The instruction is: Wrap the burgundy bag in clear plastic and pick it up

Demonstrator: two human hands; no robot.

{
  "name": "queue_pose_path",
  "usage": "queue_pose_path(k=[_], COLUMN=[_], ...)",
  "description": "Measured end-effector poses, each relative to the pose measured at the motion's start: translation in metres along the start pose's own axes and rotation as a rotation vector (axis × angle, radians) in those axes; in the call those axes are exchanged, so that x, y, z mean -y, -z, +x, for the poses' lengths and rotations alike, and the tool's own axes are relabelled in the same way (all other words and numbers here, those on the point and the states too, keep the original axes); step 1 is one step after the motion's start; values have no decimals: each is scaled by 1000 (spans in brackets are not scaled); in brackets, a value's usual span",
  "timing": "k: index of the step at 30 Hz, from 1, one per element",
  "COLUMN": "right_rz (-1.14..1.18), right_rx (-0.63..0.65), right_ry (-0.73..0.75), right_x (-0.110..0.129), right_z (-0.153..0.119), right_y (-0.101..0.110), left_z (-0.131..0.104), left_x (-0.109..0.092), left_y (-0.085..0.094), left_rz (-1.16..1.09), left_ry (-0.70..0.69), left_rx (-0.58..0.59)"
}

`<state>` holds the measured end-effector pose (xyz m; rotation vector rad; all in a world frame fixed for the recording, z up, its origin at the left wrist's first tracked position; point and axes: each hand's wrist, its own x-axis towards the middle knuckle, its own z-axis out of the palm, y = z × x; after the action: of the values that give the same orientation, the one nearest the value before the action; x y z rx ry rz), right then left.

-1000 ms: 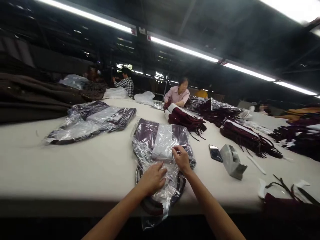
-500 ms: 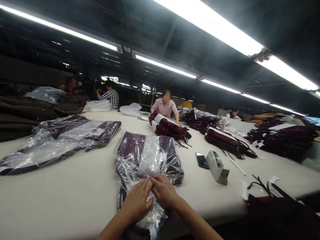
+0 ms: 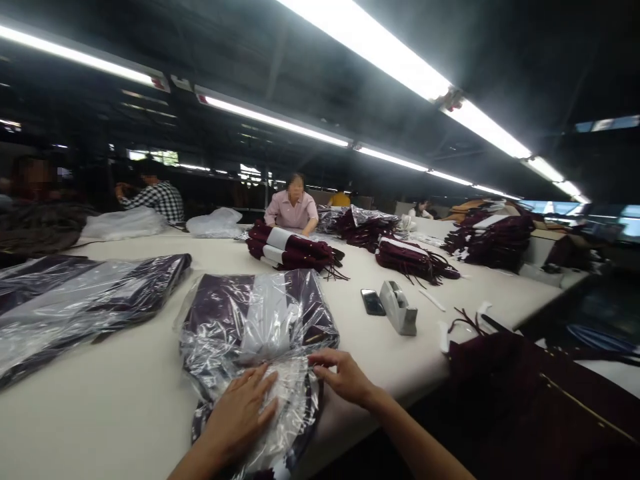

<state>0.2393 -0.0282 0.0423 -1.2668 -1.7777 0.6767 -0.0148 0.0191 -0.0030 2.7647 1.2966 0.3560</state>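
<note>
Overhead, long strip lights (image 3: 400, 60) run across a dark ceiling above a wide pale table (image 3: 115, 407) that reaches from the near edge far into the room. At the far left a person in a checked shirt (image 3: 165, 199) sits beside white bags (image 3: 123, 223), and a flat bagged garment (image 3: 85, 300) lies on the table's left part, apart from the work in front. Further along, a person in a pink shirt (image 3: 291, 211) leans over a folded dark red bundle (image 3: 290, 248) at the far side.

Right in front lies the bagged garment in hand (image 3: 255, 320): dark maroon cloth with a pale band down the middle, sealed in crinkled clear plastic that shines under the lights. Its near end hangs slightly over the table's front edge. The left hand (image 3: 240, 413) rests flat on the plastic with fingers spread, pressing it down. The right hand (image 3: 345, 377) sits at the bag's right edge, fingertips drawn together on the plastic; whether it truly pinches the film I cannot tell.

To the right, bare tabletop lies between the bag and a phone (image 3: 373, 302), with a tape dispenser (image 3: 399, 308) just beside the phone. Beyond it are more maroon bundles (image 3: 415, 260), and a dark heap of cloth (image 3: 515, 393) crowds the near right corner, where the table's edge slants away.
</note>
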Motion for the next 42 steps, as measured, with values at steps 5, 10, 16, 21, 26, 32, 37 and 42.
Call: queue_pose_path(k=[5, 10, 16, 21, 26, 32, 37, 42], right_rz=[181, -77, -74, -27, -28, -85, -199, -307], right_rx=[-465, -989, -785, -584, -572, -668, -741, -807], right_ry=[-237, -420, -671, -794, -794, -759, -702, -615], right_x=[-38, -88, -121, -129, -131, -133, -133, -118], right_z=[-23, -34, -9, 8, 17, 24, 21, 21], right_y=[94, 205, 266, 273, 274, 267, 259, 262], left_z=[6, 5, 6, 10, 10, 6, 3, 2], left_x=[42, 58, 51, 48, 48, 34, 15, 7], left_y=[-45, -62, -58, -58, -64, -50, -21, -5], left_rz=[119, 92, 11, -41, 7, 16, -20, -44], left_ry=[-421, -447, -398, -254, -207, -137, -48, 15], left_rx=[-322, -395, -352, -327, -329, -266, -191, -79])
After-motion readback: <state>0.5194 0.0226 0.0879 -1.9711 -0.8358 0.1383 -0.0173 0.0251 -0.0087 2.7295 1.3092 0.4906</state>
